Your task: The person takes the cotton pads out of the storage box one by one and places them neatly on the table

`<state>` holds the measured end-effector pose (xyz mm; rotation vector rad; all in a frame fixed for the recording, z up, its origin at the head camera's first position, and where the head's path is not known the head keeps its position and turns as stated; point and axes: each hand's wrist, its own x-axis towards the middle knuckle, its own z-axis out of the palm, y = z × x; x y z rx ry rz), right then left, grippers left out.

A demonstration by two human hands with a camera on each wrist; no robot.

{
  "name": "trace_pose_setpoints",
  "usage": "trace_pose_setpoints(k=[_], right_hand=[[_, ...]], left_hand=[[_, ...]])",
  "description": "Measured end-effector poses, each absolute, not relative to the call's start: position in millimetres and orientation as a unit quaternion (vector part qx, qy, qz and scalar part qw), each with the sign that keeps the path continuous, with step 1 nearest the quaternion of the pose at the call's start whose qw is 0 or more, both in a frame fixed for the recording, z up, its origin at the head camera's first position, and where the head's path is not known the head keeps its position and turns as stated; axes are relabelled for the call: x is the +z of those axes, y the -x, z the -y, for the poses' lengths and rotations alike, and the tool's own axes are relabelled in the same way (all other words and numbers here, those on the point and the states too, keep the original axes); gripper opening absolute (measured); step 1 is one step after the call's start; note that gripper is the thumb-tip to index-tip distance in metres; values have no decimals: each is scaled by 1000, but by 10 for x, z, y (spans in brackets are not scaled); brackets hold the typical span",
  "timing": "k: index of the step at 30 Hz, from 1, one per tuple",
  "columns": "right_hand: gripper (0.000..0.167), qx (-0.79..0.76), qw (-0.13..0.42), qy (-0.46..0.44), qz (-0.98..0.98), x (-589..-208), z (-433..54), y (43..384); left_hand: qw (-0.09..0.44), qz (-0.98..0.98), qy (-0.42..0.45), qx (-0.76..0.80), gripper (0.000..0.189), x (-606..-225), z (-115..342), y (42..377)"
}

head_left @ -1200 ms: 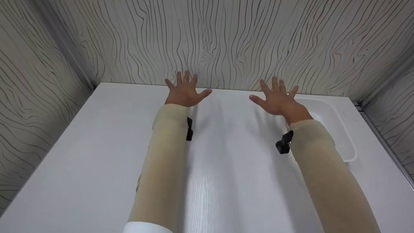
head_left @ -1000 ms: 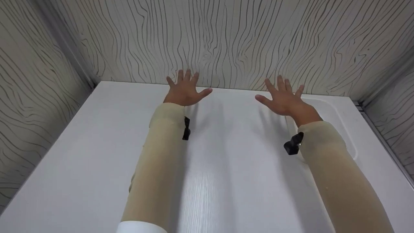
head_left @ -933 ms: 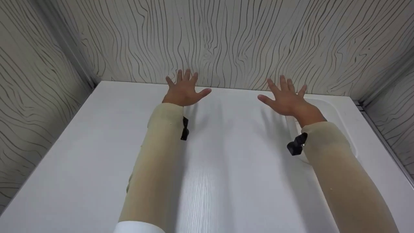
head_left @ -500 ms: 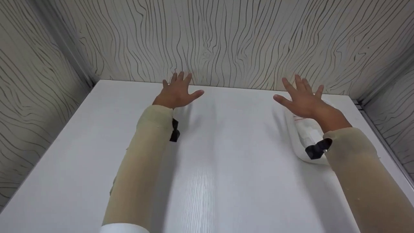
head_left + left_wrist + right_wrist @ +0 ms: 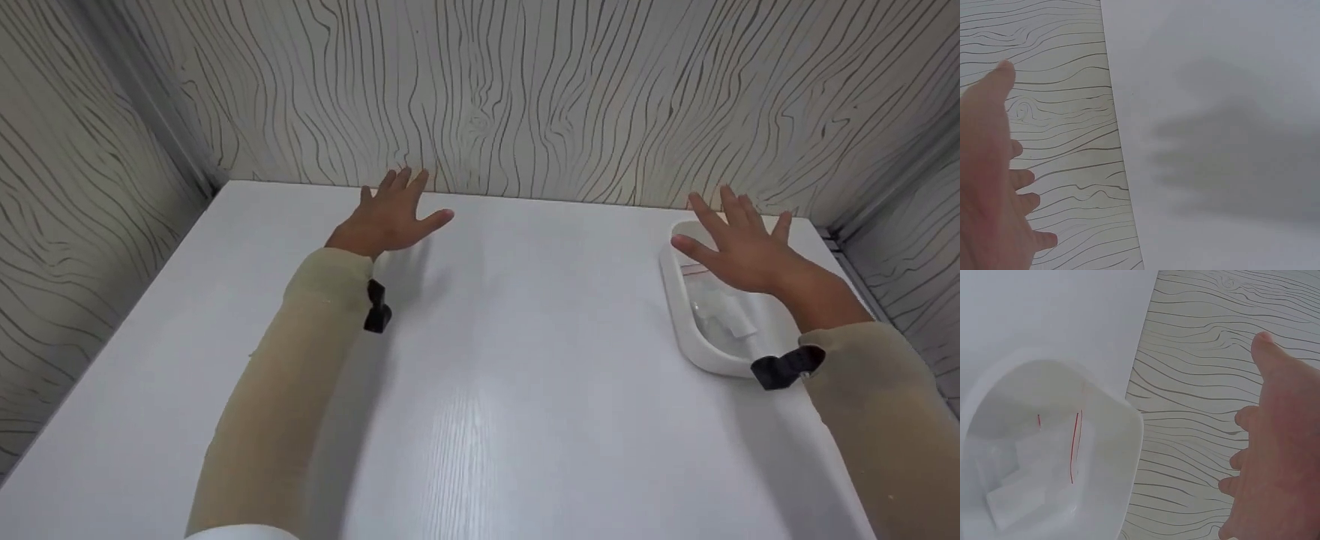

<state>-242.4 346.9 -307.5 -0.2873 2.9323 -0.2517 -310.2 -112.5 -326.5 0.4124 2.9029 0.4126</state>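
Note:
My left hand [image 5: 390, 219] hovers over the back left of the white table, fingers spread and palm down, holding nothing; its shadow falls on the tabletop in the left wrist view. Over the far right, my right hand [image 5: 750, 251] is spread the same way above a white basin [image 5: 686, 337], and nothing is in its grasp. Inside the basin lie clear plastic zip bags [image 5: 1044, 455] with red seal lines and a small white piece [image 5: 1016, 503]. Part of the basin is hidden by the right hand and forearm.
A white table [image 5: 525, 360] reaches back to a panel [image 5: 480, 97] with a wood-grain line pattern. Similar panels stand at the left and right sides. A small black camera mount [image 5: 377, 307] sits on the left wrist, another camera mount [image 5: 784, 367] on the right.
Both hands have moved apart: the left one shifted left, the right one moved right and slightly nearer. More of the basin and the bags in it now shows.

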Motion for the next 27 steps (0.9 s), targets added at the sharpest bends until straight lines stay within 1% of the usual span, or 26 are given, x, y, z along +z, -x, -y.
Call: trace_pose_setpoints(k=[5,9,17,27], right_hand=[[88,-95,94,101,-986,-3078,-3589,2341],[85,-112,87,106,-984,-3090,-3681,2267],[81,-125,87,104,-983,-3199,-3843,2116],[81,-126,86,91,-984,-3390,-4040,1920]], left_hand=[[106,-974,-133,148,91,-3296,1214,3057],[107,-973,-134,153,91,-3328,1271,3028],[100,-975,-143,140,91,-3369,1333,2968],[86,-974,-163,132,90,-3424,1422,2855]])
